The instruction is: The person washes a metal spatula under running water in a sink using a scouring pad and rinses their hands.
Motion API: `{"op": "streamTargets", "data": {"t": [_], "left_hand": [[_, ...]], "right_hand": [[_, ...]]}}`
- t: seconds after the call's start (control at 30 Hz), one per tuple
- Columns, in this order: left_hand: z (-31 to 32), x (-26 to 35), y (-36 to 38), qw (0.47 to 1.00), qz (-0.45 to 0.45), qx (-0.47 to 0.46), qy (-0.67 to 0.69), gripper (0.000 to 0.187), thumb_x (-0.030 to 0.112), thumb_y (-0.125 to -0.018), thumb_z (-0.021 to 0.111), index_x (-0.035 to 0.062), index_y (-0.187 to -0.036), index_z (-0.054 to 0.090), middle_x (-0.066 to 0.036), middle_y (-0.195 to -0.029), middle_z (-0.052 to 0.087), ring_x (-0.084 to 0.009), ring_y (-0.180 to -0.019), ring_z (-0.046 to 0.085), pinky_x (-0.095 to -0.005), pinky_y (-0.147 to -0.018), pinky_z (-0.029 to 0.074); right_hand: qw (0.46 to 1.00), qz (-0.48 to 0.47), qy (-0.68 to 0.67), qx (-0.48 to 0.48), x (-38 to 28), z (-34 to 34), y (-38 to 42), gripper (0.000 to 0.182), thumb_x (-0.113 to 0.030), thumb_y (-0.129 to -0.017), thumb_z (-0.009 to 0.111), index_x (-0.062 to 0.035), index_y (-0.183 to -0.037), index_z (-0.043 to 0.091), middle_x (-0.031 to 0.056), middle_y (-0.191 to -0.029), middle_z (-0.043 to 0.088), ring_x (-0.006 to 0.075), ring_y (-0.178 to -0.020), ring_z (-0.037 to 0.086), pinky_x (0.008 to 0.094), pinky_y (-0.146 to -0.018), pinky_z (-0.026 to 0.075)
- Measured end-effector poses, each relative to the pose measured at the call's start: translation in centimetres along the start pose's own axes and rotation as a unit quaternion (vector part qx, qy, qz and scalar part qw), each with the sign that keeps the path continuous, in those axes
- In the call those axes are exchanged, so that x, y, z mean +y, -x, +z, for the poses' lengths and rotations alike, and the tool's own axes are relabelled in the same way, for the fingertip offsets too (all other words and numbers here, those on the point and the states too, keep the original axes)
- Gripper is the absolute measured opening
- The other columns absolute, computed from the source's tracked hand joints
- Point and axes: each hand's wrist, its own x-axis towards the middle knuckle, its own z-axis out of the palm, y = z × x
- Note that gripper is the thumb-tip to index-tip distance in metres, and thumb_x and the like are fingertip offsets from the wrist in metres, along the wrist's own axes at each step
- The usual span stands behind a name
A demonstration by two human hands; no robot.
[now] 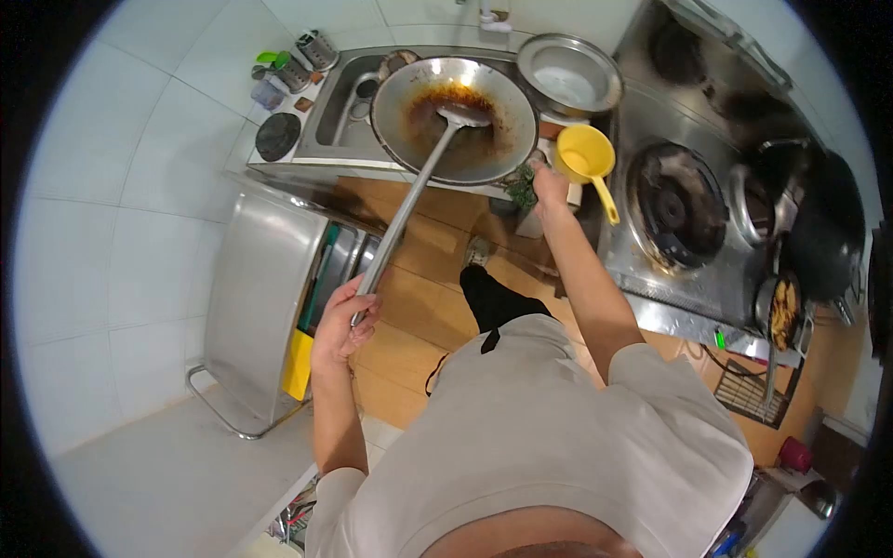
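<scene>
My left hand point(344, 325) is closed around the end of the long metal handle of a wok spatula point(406, 206). The spatula's broad head rests inside a large wok point(510, 126), which has brown, burnt-looking residue and some murky liquid in it. The wok sits over the front edge of the sink. Just off the wok's right rim, my right hand point(551, 184) is closed on a dark green tangled clump point(522, 189) that looks like a scouring pad; my fingers partly hide it. Beside that hand is a yellow plastic dipper point(585, 152) with its handle pointing toward me.
A metal basin point(569, 76) stands right of the wok, behind the dipper. On the right is a stove burner point(677, 206), with a dark wok point(823, 223) and a pan of food point(784, 312) beyond. A steel cart point(265, 298) stands at left, by the sink point(330, 112).
</scene>
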Motion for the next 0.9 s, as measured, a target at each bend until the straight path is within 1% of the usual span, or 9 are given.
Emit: {"op": "streamTargets", "data": {"t": [0.1,0.13,0.23,0.37,0.4,0.63,0.73,0.83,0.9], "left_hand": [[-2.0,2.5,-5.8,0.998,-0.019,0.062,-0.013,0.028,0.001,-0.084,0.052,0.0014,-0.113,0.054,-0.002,-0.071,0.049,-0.0053,-0.043,0.037,-0.0187,-0.034,0.025],[-3.0,3.4,-8.3,0.998,-0.029,0.048,-0.012,0.015,0.003,-0.084,0.054,0.0042,-0.099,0.053,-0.002,-0.07,0.049,-0.0058,-0.044,0.038,-0.0202,-0.034,0.026],[-5.5,5.2,-15.8,0.996,-0.082,0.019,-0.013,0.009,0.006,-0.084,0.055,0.0066,-0.093,0.052,-0.001,-0.071,0.049,-0.0048,-0.045,0.038,-0.0198,-0.035,0.026],[-6.1,8.6,-23.3,0.992,-0.118,-0.016,-0.031,0.01,0.008,-0.085,0.054,0.0065,-0.095,0.052,0.0,-0.072,0.049,-0.0035,-0.045,0.037,-0.0189,-0.035,0.026],[-6.6,9.2,-24.9,0.991,-0.128,-0.022,-0.035,0.014,0.007,-0.086,0.054,0.0047,-0.099,0.053,0.0,-0.072,0.05,-0.0032,-0.044,0.036,-0.0183,-0.034,0.025],[-7.4,12.9,-32.7,0.98,-0.177,-0.007,-0.086,0.015,0.011,-0.091,0.053,0.0043,-0.104,0.054,0.001,-0.075,0.052,-0.0031,-0.047,0.038,-0.0177,-0.035,0.03],[-9.0,12.9,-35.2,0.972,-0.194,-0.011,-0.13,0.013,0.012,-0.091,0.053,0.0055,-0.103,0.055,0.001,-0.077,0.053,-0.004,-0.048,0.039,-0.0187,-0.038,0.031],[-9.2,13.8,-38.2,0.964,-0.206,0.007,-0.166,0.012,0.013,-0.091,0.053,0.0065,-0.101,0.055,0.001,-0.077,0.053,-0.0048,-0.05,0.04,-0.0201,-0.041,0.032],[-9.3,14.1,-38.9,0.957,-0.208,0.012,-0.201,0.014,0.014,-0.092,0.055,0.0061,-0.103,0.056,0.003,-0.076,0.054,-0.0036,-0.05,0.04,-0.0193,-0.041,0.03]], "right_hand": [[0.998,0.062,-0.016,-0.017,6.3,5.7,-7.9,0.05,-0.017,-0.083,0.068,0.0116,-0.121,0.052,0.0215,-0.113,0.061,0.0301,-0.104,0.057,0.0392,-0.091,0.042],[0.996,0.081,0.019,0.03,8.8,7.6,-10.9,0.053,-0.018,-0.086,0.066,0.0105,-0.127,0.049,0.0235,-0.118,0.058,0.0338,-0.108,0.056,0.0404,-0.093,0.042],[0.992,0.11,0.067,-0.002,6.5,10.5,-11.4,0.059,-0.021,-0.087,0.064,0.0097,-0.133,0.042,0.0265,-0.128,0.052,0.0376,-0.115,0.052,0.0428,-0.096,0.042],[0.978,0.112,0.135,0.109,8.4,14.0,-15.4,0.062,-0.019,-0.088,0.063,0.0088,-0.137,0.037,0.0272,-0.128,0.051,0.0369,-0.114,0.054,0.0463,-0.093,0.044],[0.97,0.112,0.143,0.162,8.3,14.9,-15.4,0.058,-0.022,-0.084,0.066,0.0126,-0.127,0.047,0.0265,-0.126,0.055,0.0357,-0.119,0.052,0.04,-0.096,0.041],[0.954,0.262,0.039,0.14,7.9,17.2,-18.0,0.058,-0.021,-0.089,0.062,0.0123,-0.131,0.04,0.0236,-0.136,0.046,0.0358,-0.12,0.049,0.0455,-0.097,0.042],[0.942,0.297,-0.1,0.124,13.7,17.0,-21.9,0.059,-0.024,-0.09,0.061,0.011,-0.133,0.04,0.0211,-0.138,0.045,0.0346,-0.124,0.046,0.0431,-0.1,0.039],[0.938,0.291,-0.099,0.157,15.1,17.8,-22.7,0.057,-0.024,-0.091,0.06,0.0092,-0.133,0.042,0.0211,-0.139,0.044,0.0333,-0.125,0.046,0.0398,-0.102,0.037],[0.939,0.305,0.005,0.161,13.5,18.3,-22.4,0.053,-0.025,-0.09,0.06,0.0089,-0.129,0.047,0.0209,-0.137,0.047,0.0318,-0.123,0.048,0.0396,-0.1,0.037]]}}
